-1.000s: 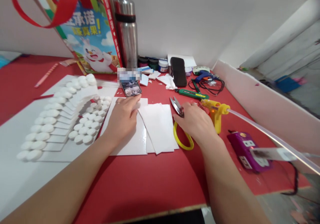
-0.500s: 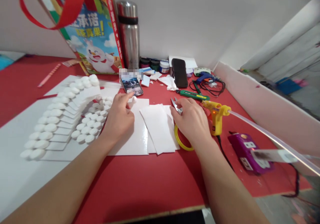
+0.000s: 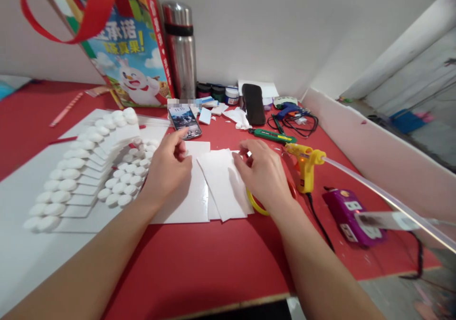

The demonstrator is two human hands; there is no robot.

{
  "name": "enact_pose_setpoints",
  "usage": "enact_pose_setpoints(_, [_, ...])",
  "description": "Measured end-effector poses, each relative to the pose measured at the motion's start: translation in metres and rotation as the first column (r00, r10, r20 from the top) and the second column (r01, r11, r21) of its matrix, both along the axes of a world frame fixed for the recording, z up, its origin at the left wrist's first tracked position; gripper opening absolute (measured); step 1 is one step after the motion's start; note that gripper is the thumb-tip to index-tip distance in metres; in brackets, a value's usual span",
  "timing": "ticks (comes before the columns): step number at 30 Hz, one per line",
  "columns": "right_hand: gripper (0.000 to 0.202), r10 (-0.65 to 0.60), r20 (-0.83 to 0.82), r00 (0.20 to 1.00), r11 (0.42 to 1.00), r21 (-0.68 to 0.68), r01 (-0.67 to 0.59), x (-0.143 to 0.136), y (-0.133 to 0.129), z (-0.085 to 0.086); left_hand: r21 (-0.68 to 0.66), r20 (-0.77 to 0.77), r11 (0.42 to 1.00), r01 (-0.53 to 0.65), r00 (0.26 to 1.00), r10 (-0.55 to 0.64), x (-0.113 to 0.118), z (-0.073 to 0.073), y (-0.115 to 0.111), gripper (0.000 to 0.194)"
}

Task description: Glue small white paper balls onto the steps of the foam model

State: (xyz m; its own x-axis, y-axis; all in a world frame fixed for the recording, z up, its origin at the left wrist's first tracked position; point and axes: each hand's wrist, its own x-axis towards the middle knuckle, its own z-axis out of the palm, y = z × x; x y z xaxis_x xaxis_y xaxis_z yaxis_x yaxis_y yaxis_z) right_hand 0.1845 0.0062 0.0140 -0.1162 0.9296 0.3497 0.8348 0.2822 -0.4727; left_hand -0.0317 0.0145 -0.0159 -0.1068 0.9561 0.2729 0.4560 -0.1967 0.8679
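Note:
My left hand [image 3: 167, 168] hovers over a white board [image 3: 194, 206], just below a lit phone [image 3: 185, 120]. Its fingers are curled with the thumb near them; a small pale bit shows at the fingertips, too hidden to name. To the right, my right hand [image 3: 261, 172] is bent loosely above the scissors, thumb and forefinger apart and nothing seen gripped. The scissors' yellow handle loop [image 3: 257, 207] and red loop [image 3: 293, 189] show beneath it. Between my hands lie white paper sheets [image 3: 224, 187]. Left of them sits a stepped white model [image 3: 103, 153] edged with round white discs [image 3: 123, 187].
A yellow glue gun [image 3: 305, 165] with a long glue stick stands right, beside a purple power box [image 3: 352, 218]. Behind are a green cutter [image 3: 274, 136], a black case [image 3: 253, 103], paint jars [image 3: 232, 95], a steel flask [image 3: 180, 49] and a printed gift bag [image 3: 133, 53].
My right hand has lifted off the scissors, whose blades no longer show. The small white ball at my left fingertips has gone from sight as those fingers curl. The phone screen now displays a clock.

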Motion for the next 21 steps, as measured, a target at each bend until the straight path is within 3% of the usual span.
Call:
enact_pose_setpoints(2, [0.022,0.093,-0.102,0.99,0.996,0.004,-0.093,-0.005,-0.003,0.0,-0.01,0.241,0.994,0.107,0.965,-0.102,0.002,0.005,-0.003,0.065])
enact_pose_setpoints(3, [0.024,0.154,-0.163,0.974,0.988,-0.007,-0.157,-0.008,-0.005,0.0,-0.024,0.384,0.984,0.174,0.911,-0.152,0.003,0.009,-0.005,0.063])
enact_pose_setpoints(5, [0.031,0.276,-0.31,0.91,0.95,-0.055,-0.307,-0.015,-0.008,-0.001,-0.065,0.649,0.949,0.309,0.735,-0.195,0.007,0.016,-0.01,0.059])
enact_pose_setpoints(7, [0.039,0.335,-0.476,0.813,0.896,-0.108,-0.432,-0.022,-0.01,-0.004,-0.093,0.794,0.912,0.401,0.582,-0.175,0.01,0.022,-0.013,0.057])
enact_pose_setpoints(9, [0.042,0.307,-0.63,0.713,0.857,-0.143,-0.495,-0.028,-0.01,-0.009,-0.117,0.853,0.885,0.451,0.501,-0.142,0.012,0.026,-0.016,0.056])
enact_pose_setpoints(12, [0.034,0.226,-0.756,0.614,0.842,-0.165,-0.513,-0.031,-0.009,-0.013,-0.136,0.888,0.863,0.486,0.445,-0.111,0.015,0.028,-0.018,0.055])
enact_pose_setpoints(19, [0.027,0.176,-0.732,0.658,0.896,-0.157,-0.415,-0.023,-0.007,-0.006,-0.085,0.929,0.839,0.537,0.348,-0.129,0.015,0.029,-0.018,0.053])
enact_pose_setpoints(21, [0.028,0.15,-0.758,0.635,0.903,-0.157,-0.4,-0.02,-0.007,-0.003,-0.087,0.934,0.834,0.545,0.336,-0.122,0.015,0.029,-0.017,0.05])
